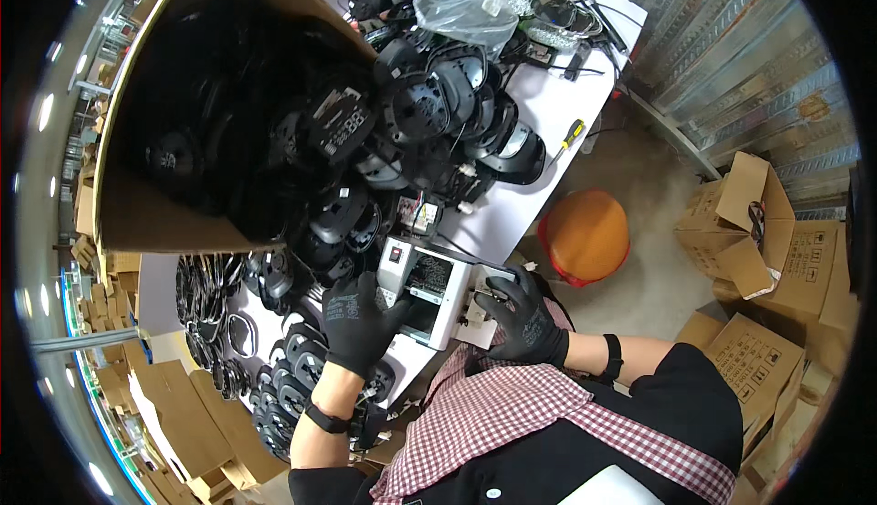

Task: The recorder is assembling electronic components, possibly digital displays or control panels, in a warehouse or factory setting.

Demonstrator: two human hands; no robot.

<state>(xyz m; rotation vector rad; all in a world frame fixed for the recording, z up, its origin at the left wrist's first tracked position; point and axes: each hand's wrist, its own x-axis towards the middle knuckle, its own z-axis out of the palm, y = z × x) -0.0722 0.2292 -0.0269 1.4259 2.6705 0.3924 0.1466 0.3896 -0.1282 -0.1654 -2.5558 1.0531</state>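
Observation:
A white box-shaped machine [457, 297] with a red switch and a dark window stands at the table's near edge. My left hand [356, 322], in a black glove, rests against its left side. The fingers point away from me, with the thumb spread toward the machine's dark opening. On the right side, my gloved right hand [528, 324] bends its fingers over a small metal fixture [475, 308]. Whatever lies between those fingertips is too small to make out. Dark curved plastic shells [301, 359] lie in rows left of my left hand.
A large cardboard box [187, 235] full of black parts leans over the table's left. Black housings [416, 107] pile up beyond the machine, near a clear plastic bag [466, 13]. A yellow-handled screwdriver [573, 132] lies at the right edge. An orange-topped stool [589, 231] and cartons [744, 212] stand right.

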